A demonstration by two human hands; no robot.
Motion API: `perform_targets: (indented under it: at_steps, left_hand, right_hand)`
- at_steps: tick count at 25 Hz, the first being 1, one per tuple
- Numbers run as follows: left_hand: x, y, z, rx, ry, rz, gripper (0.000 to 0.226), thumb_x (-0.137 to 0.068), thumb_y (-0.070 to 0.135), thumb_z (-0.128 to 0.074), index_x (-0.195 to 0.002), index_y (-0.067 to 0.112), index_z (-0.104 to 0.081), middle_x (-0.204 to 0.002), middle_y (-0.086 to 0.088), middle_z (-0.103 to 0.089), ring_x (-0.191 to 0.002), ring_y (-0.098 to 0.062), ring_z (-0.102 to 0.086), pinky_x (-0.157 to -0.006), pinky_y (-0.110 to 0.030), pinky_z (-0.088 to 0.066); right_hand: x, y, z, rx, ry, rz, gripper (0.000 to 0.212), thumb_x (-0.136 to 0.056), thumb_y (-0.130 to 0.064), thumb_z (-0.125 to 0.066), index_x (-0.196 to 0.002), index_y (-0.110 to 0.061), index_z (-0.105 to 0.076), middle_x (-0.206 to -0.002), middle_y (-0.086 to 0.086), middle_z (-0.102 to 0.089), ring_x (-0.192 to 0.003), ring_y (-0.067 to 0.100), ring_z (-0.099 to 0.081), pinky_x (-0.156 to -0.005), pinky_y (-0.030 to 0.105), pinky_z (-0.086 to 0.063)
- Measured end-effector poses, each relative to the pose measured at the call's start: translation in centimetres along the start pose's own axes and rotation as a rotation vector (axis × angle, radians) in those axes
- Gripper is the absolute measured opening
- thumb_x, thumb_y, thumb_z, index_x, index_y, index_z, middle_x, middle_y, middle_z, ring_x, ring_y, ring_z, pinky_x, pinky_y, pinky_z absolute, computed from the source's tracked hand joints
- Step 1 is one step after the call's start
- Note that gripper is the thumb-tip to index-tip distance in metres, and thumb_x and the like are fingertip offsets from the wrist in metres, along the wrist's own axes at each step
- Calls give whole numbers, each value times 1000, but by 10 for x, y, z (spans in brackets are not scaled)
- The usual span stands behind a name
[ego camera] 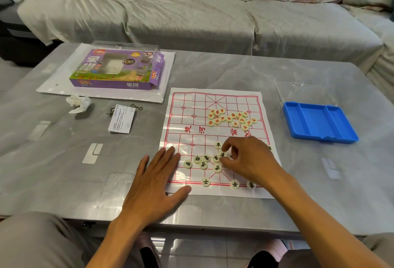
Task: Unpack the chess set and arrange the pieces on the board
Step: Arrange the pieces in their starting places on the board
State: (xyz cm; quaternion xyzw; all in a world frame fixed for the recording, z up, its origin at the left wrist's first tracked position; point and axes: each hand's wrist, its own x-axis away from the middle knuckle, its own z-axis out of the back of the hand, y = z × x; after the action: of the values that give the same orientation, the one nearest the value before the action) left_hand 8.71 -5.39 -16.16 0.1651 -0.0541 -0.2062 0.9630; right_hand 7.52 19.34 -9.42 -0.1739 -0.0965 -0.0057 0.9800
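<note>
Left hand (152,184): nearest the camera, fingers straight and spread, palm flat on the bench (64,161), fingertips on the near-left edge of the board (217,142).
Right hand (248,157): fingers curled down over the black pieces, thumb and forefinger pinching one cream disc (223,154); its character cannot be read.
Black pieces (205,161): cream discs with black characters, loosely bunched on the near half of the board, by the right hand; one reads 卒 (218,145), two on the nearest line read 士 (206,181), (234,183).
Red pieces (231,118): cream discs with red characters, heaped together on the far half, several touching, none set on its own point; some read 兵.
Board: white sheet with a red grid, lying flat on the bench; the middle band carries red characters 楚河 and 汉界.
Blue tray (319,121): right of the board, well apart, with long compartments.
Clear lid (304,93): just behind the tray.
Purple box (117,69): far left, on a white plastic bag (55,82); it reads 象棋 and a logo, XCPAI as far as can be told.
Leaflet (121,121): small print, unreadable, left of the board.
Crumpled tissue (77,103): beside the leaflet.
</note>
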Motion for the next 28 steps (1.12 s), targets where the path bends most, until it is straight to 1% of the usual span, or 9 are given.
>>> perform_targets:
  at_steps: [3,6,8,13,16,19,21,24,28]
  left_hand:
    - [0,-1,-1,5,-7,6,89,-76,85,-13,-151,39,2,-155,21,15,-142,2,18,-120,-39,9]
    - [1,0,-1,-22,-18,16,87,-77,83,-14,-150,40,8,-153,22,22,-140,2,24,-119,-38,12]
    - [0,-1,-1,-49,-27,19,86,-77,83,-10,-148,41,13,-152,22,27,-139,2,27,-119,-38,13]
    - [0,-1,-2,-27,-20,11,87,-76,84,-7,-149,41,11,-153,22,25,-140,1,25,-119,-39,10]
    - [0,-1,-3,-14,-8,11,89,-75,85,-6,-150,40,9,-153,22,23,-140,1,24,-119,-39,11]
    - [0,-1,-3,4,0,10,87,-77,84,-11,-150,40,6,-153,22,22,-140,2,23,-118,-37,13]
    - [1,-2,-4,11,4,6,86,-78,83,-15,-150,40,6,-154,22,21,-140,2,24,-119,-37,13]
    - [1,-2,-5,21,11,4,86,-78,83,-17,-150,40,6,-154,22,20,-141,1,23,-119,-38,10]
    - [1,-2,-4,41,21,16,89,-77,84,-19,-151,38,3,-155,22,15,-142,2,19,-119,-37,11]
  right_hand:
    - [-21,-20,3,-38,68,93,27,-85,-42,-66,-108,-29,-63,-84,-12,-58,-78,7,-55,-78,25,-50]
    - [-48,-41,-9,-30,59,161,28,-84,-40,-67,-108,-27,-65,-99,-6,-66,-84,8,-54,-78,26,-50]
    - [-61,-48,-18,-5,38,171,27,-83,-38,-68,-107,-26,-66,-106,-5,-66,-84,8,-51,-80,26,-50]
    - [-70,-46,-25,11,9,153,27,-82,-34,-70,-107,-24,-67,-107,-3,-68,-87,11,-57,-81,27,-52]
    - [-70,-44,-27,7,1,158,28,-82,-36,-71,-106,-24,-67,-107,-4,-68,-84,9,-54,-77,24,-49]
    - [-67,-46,-25,-7,3,157,35,-83,-41,-68,-114,-26,-62,-111,-4,-66,-88,11,-55,-80,25,-48]
    - [-61,-44,-16,-44,52,127,37,-85,-43,-66,-117,-27,-59,-107,-5,-66,-89,11,-57,-83,27,-50]
    - [-43,-31,-3,-128,123,69,27,-86,-38,-65,-112,-29,-62,-90,-11,-64,-80,7,-57,-81,27,-51]
    - [-11,-17,-1,-115,36,49,20,-87,-34,-64,-107,-33,-64,-88,-12,-65,-81,9,-59,-81,23,-50]
